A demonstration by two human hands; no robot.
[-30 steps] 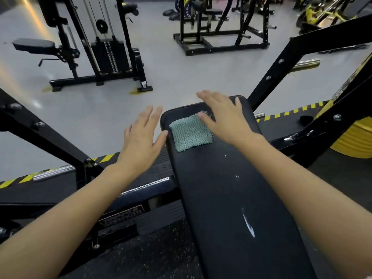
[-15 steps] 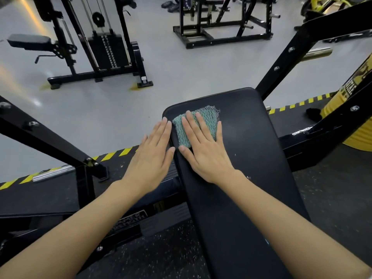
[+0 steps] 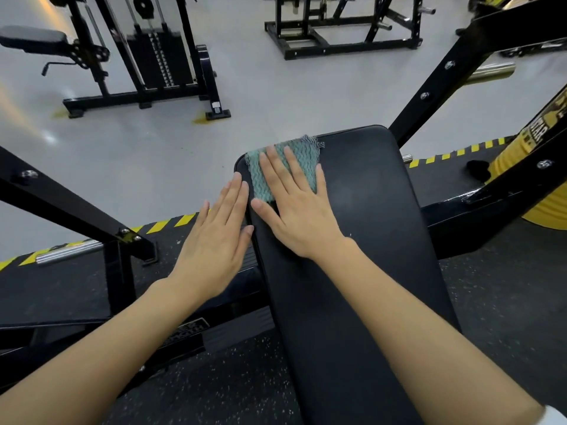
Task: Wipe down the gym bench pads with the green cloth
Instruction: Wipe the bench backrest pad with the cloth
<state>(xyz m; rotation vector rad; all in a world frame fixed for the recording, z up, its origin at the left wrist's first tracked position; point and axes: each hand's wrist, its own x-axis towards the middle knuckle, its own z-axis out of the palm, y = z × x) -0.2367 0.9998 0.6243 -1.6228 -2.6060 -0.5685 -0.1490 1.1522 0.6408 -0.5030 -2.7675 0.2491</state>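
A long black bench pad (image 3: 362,240) runs away from me in the head view. The folded green cloth (image 3: 305,154) lies flat near the pad's far left corner. My right hand (image 3: 294,207) presses on the cloth with straight, spread fingers and covers its near half. My left hand (image 3: 217,240) is flat with straight fingers, just left of the pad's left edge, its thumb touching that edge.
Black steel frame bars (image 3: 70,210) slant on both sides of the bench. A yellow weight plate (image 3: 546,210) hangs at the right. A cable machine (image 3: 159,56) and a rack (image 3: 337,32) stand on the grey floor beyond. Rubber matting with yellow-black striping (image 3: 171,223) surrounds the bench.
My right hand came from the pad's far right end onto the cloth and has pressed it flat. My left hand moved in beside the pad's left edge.
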